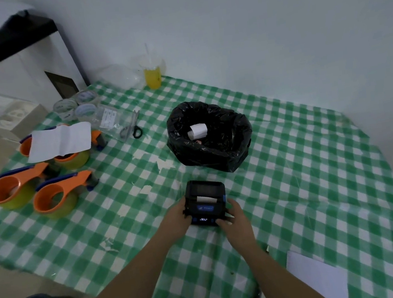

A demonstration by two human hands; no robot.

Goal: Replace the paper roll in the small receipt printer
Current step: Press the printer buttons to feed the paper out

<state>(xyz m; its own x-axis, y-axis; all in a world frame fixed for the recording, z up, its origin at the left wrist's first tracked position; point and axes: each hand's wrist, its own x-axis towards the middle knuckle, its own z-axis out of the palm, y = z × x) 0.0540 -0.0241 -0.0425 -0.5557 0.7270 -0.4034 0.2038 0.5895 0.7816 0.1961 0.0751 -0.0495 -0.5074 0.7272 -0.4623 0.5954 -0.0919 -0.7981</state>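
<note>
Receipt printer (206,201) on tabletop (292,161), gripped betw both hands: left hand (177,216) fingers curled on its left side, right hand (231,215) fingers on right; 1 paper roll (206,199) inside, 1 old roll (197,130) in black bin bag (210,135); 4 orange tape dispensers (54,195), 1 scissors (132,127)

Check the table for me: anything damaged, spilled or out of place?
The green-and-white checked plastic tablecloth is worn: white patches where the print has flaked off, left of the black bin bag. A creased white paper sheet lies draped over the orange tape dispensers. No spill is visible.
</note>
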